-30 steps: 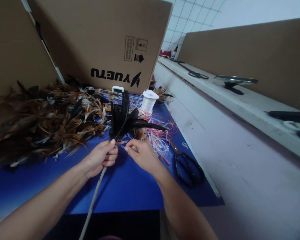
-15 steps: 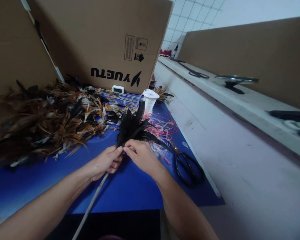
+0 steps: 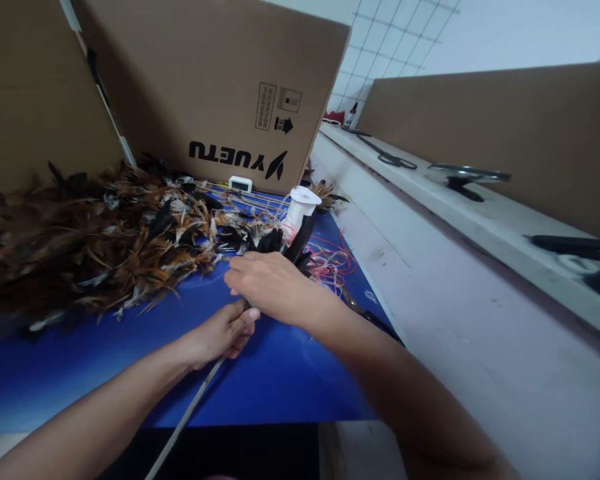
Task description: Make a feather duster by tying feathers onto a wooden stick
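My left hand is closed round a thin pale stick, whose lower end slants down past the table's front edge. Black feathers fan out at the stick's upper end, partly hidden behind my right hand. That hand lies across the stick just above the left one, its fingers curled and pointing left. What its fingertips grip, if anything, is too small to make out. To the left spreads a large heap of brown, black and white feathers. Scissors lie mostly hidden behind my right forearm.
On the blue table a white spool stands near tangled pink and white string. A small white digital display and a cardboard box are behind. A ledge on the right holds more scissors.
My right hand has moved up and left across the feathers, and its forearm now covers most of the scissors. My left hand has shifted slightly down and right, keeping the stick.
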The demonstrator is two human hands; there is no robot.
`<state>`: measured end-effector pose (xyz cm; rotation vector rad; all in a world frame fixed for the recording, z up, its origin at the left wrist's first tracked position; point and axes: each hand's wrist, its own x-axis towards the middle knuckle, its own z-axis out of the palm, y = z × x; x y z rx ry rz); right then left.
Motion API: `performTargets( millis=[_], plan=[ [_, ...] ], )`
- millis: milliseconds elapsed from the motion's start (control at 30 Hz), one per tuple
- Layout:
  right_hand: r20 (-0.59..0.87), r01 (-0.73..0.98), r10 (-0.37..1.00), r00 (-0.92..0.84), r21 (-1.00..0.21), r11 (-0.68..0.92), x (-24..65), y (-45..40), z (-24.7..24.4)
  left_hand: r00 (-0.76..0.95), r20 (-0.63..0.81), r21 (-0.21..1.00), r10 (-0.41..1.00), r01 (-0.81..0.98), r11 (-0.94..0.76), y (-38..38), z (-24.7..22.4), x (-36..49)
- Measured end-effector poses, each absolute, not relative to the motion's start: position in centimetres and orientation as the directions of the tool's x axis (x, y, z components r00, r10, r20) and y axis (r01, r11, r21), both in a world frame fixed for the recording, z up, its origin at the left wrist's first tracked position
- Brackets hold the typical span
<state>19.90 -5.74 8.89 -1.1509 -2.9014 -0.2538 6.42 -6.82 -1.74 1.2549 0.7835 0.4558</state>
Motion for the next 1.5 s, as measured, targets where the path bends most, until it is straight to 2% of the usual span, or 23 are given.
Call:
performTargets(
  millis=[167,233,267,333,400,433,500,567,633,733,800,867,1033,1167,1333,1500],
  plan=[
    [-0.075,0.635,0.635,-0.769,0.030,0.772,17.4,-1.3,7.6,0.646,-0.337,0.927,0.685,0.104,0.359,-7.0,-1.4,6.3],
    [-0.084,0.648,0.648,-0.757,0.027,0.761,17.0,0.5,7.4,0.660,-0.364,0.909,0.657,0.099,0.404,-7.0,-1.2,6.2],
    [-0.043,0.652,0.654,-0.755,0.055,0.756,17.0,1.1,7.7,0.675,-0.364,0.902,0.642,0.085,0.423,-6.9,-1.2,6.2],
    [0.163,0.657,0.638,-0.753,0.123,0.744,17.4,1.6,8.8,0.712,-0.346,0.886,0.612,0.034,0.462,-6.7,-1.1,6.1],
    [0.464,0.687,0.583,-0.667,0.079,0.722,18.2,0.3,10.3,0.752,-0.317,0.862,0.578,-0.025,0.506,-6.5,-0.9,5.8],
    [0.603,0.681,0.549,-0.579,-0.012,0.732,18.7,-1.1,11.0,0.772,-0.299,0.850,0.561,-0.053,0.525,-6.4,-0.8,5.7],
    [0.784,0.602,0.504,-0.362,-0.216,0.769,19.9,-4.9,11.3,0.806,-0.253,0.825,0.535,-0.109,0.554,-6.2,-0.4,5.4],
    [0.829,0.497,0.530,-0.179,-0.389,0.776,21.1,-8.9,9.9,0.826,-0.213,0.796,0.522,-0.164,0.583,-6.1,-0.1,5.2],
    [0.726,0.463,0.672,-0.144,-0.551,0.694,22.1,-11.8,6.9,0.833,-0.192,0.757,0.518,-0.211,0.619,-6.1,0.3,5.0],
    [0.416,0.530,0.908,-0.051,-0.759,0.377,22.9,-12.5,1.5,0.853,-0.164,0.708,0.496,-0.249,0.661,-6.4,0.5,4.9],
    [0.307,0.456,0.952,0.005,-0.848,0.272,22.9,-11.1,-1.0,0.874,-0.148,0.691,0.463,-0.244,0.681,-6.5,0.5,4.8],
    [0.258,0.356,0.966,-0.010,-0.902,0.244,22.5,-9.3,-1.9,0.893,-0.147,0.682,0.425,-0.220,0.698,-6.7,0.5,4.8],
    [0.210,0.231,0.932,-0.294,-0.931,0.283,21.2,-6.5,-1.1,0.897,-0.152,0.675,0.416,-0.213,0.706,-6.5,0.7,4.5],
    [0.172,0.183,0.928,-0.331,-0.953,0.242,21.6,-6.7,-1.4,0.892,-0.145,0.669,0.429,-0.231,0.706,-6.2,0.7,4.5],
    [0.153,0.300,0.946,-0.287,-0.923,0.241,23.3,-7.5,-1.2,0.865,-0.189,0.689,0.465,-0.220,0.690,-6.0,0.4,4.8],
    [0.221,0.510,0.930,-0.295,-0.787,0.348,23.6,-8.2,-0.2,0.765,-0.278,0.744,0.581,-0.211,0.634,-5.5,0.1,5.1]
  ],
)
